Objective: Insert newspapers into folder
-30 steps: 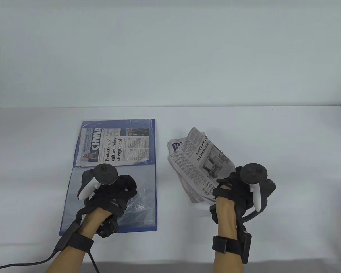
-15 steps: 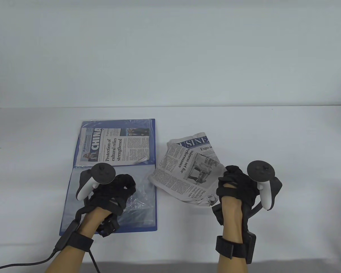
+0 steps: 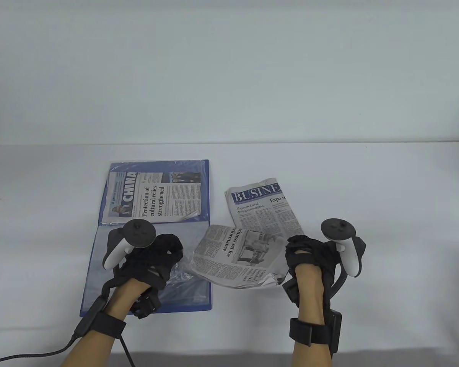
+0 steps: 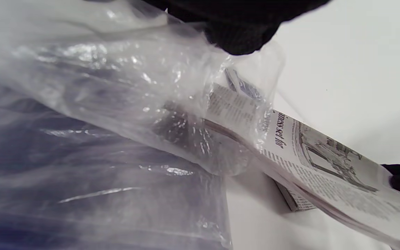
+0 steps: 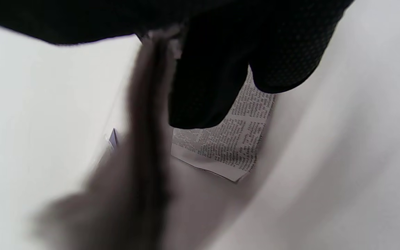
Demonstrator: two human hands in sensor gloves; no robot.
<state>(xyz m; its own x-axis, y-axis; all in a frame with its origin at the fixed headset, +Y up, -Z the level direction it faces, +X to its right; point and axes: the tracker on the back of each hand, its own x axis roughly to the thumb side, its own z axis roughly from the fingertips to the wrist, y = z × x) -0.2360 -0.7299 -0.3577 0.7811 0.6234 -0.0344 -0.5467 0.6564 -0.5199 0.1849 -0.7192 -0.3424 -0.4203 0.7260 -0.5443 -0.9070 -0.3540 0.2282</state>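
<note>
Newspapers and folder, left half and middle of my table view.
At lower left my left hand (image 3: 149, 263) pinches the clear sleeve (image 4: 123, 104) of the blue folder (image 3: 99, 267) up; one newspaper (image 3: 153, 197) already lies inside, upper left. At centre, my right hand (image 3: 310, 260) grips the second newspaper (image 3: 237, 256), its corner touching the sleeve's mouth, above another paper (image 3: 264, 202).
</note>
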